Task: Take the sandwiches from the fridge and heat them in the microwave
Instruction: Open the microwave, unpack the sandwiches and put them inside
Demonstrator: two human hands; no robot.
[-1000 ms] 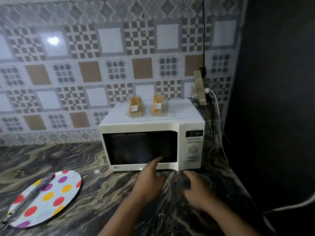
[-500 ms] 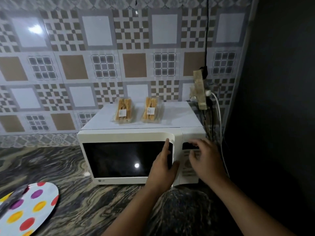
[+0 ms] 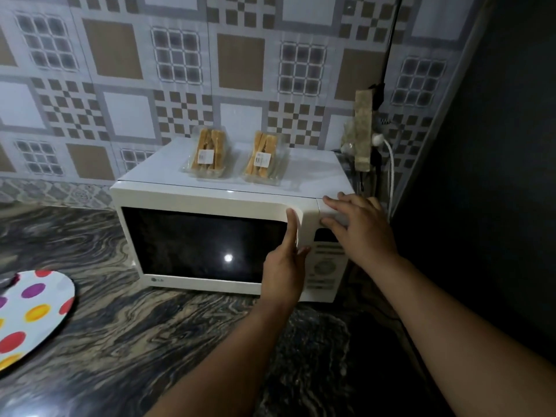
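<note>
A white microwave [image 3: 210, 200] stands on the dark marbled table [image 3: 144, 332], its back near the patterned tile wall [image 3: 126, 85], and its door is shut. On its flat top lie two sandwich packs in clear plastic, side by side and a little apart: the left sandwich pack [image 3: 207, 155] and the right sandwich pack [image 3: 264, 159], each with a small white label facing forward.

The left hand [image 3: 284, 266] reaches up to the right edge of the door, its index finger straight and laid along that edge, its thumb at the door's side; whether the other fingers curl round the edge cannot be told. The right hand [image 3: 358, 227] lies flat with straight, spread fingers against the upper part of the control panel [image 3: 325, 266], partly covering the dark display.

At the left edge of the view a white plate with coloured dots [image 3: 33, 314] rests on the table, well apart from the microwave. A white cable [image 3: 389, 167] hangs by the wall behind the microwave's right corner.
</note>
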